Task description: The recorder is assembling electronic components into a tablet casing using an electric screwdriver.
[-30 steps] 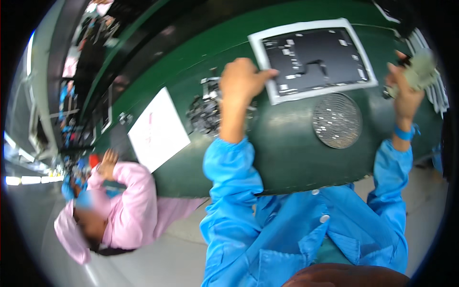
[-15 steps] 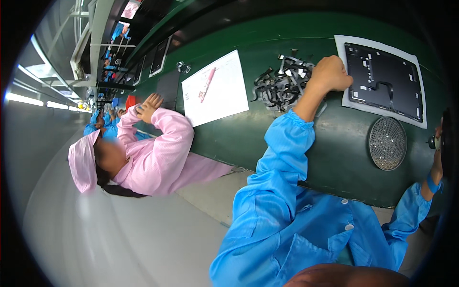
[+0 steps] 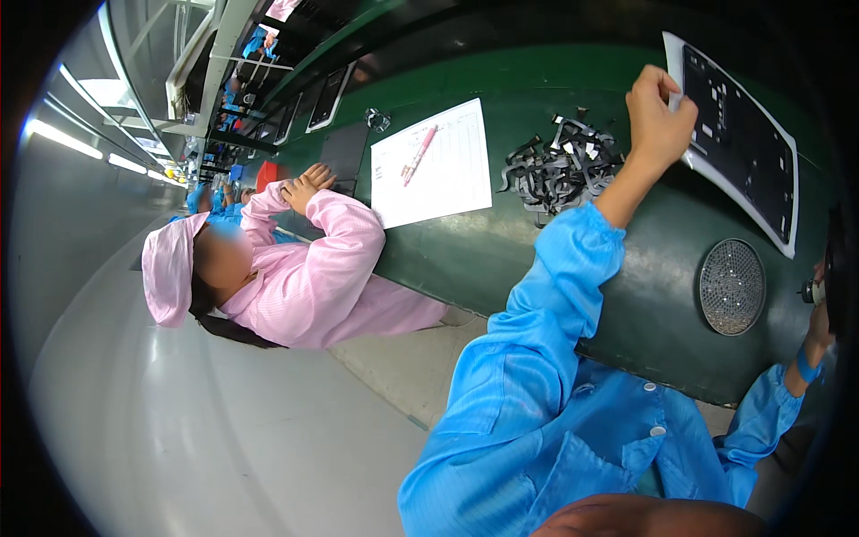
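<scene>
My left hand (image 3: pixel 660 121) is closed at the left edge of a white backing sheet (image 3: pixel 750 199), its fingertips pinching that margin. On the sheet lies a flat black panel (image 3: pixel 738 134) with small white patches; both look tilted. Just left of my left wrist is a heap of black and grey flat strips (image 3: pixel 559 168). At the right rim of the picture my right hand (image 3: pixel 819 327), with a blue wristband (image 3: pixel 809 365), is bent around a small round pale thing (image 3: pixel 812 291). Most of that hand is lost in the dark border.
A round mesh-like dish (image 3: pixel 732 286) with small grains sits on the green table (image 3: pixel 626 277) near its front edge. Left of the strips lies a white paper (image 3: pixel 456 179) bearing a pink pen (image 3: pixel 420 157). A person in pink (image 3: pixel 313 286) sits at the left, forearms on the table.
My left hand has shifted away from the strips to the sheet's far left edge. The panel and sheet have turned and tilted. The dark strip seen on the panel no longer shows. The view has shifted slightly.
</scene>
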`<state>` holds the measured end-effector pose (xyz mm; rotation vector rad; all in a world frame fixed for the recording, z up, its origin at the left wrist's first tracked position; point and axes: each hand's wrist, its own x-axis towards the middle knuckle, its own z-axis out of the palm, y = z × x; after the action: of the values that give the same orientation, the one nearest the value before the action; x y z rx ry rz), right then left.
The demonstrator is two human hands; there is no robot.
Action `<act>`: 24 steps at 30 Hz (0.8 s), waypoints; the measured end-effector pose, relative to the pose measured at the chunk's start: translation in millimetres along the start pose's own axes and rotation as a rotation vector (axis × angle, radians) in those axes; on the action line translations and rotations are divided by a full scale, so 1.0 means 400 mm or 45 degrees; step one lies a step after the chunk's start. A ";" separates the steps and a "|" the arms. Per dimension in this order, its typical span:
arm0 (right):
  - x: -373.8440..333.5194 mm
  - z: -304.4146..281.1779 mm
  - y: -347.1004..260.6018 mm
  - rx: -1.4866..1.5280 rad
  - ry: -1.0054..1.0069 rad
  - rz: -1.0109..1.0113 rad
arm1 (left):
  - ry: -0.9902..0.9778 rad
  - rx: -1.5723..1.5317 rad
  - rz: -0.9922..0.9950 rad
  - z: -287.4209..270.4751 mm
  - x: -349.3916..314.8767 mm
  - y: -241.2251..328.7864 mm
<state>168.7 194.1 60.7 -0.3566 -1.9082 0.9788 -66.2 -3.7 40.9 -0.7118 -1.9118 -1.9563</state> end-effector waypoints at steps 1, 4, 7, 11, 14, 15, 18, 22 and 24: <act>-0.002 0.000 -0.007 0.257 0.081 0.271 | 0.016 0.006 0.070 0.009 0.024 0.002; -0.013 -0.029 0.093 0.209 -0.028 0.218 | 0.125 0.090 0.221 0.002 0.122 0.006; -0.026 -0.089 0.197 0.076 -0.165 0.161 | -0.156 0.400 -0.102 -0.052 0.203 0.117; -0.033 -0.162 0.365 -0.032 -0.384 0.032 | 0.029 0.647 -0.076 -0.136 0.312 -0.036; -0.060 -0.146 0.323 -0.104 -0.483 0.022 | -0.014 0.263 0.040 -0.118 0.202 -0.039; -0.055 -0.155 0.314 -0.064 -0.504 0.005 | -0.196 0.344 0.053 -0.122 0.159 -0.035; -0.061 -0.186 0.370 0.048 -0.456 0.006 | -0.339 0.601 0.223 -0.096 0.014 -0.038; -0.019 0.001 0.049 0.341 -0.138 0.122 | -0.613 0.673 0.289 -0.054 -0.129 -0.041; -0.006 0.054 -0.042 0.473 0.027 0.177 | -0.662 0.679 0.303 -0.052 -0.157 -0.062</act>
<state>154.2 171.3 66.6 -0.2812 -1.6547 1.3883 -30.7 -30.3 -14.0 -1.2853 -2.3563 -1.1025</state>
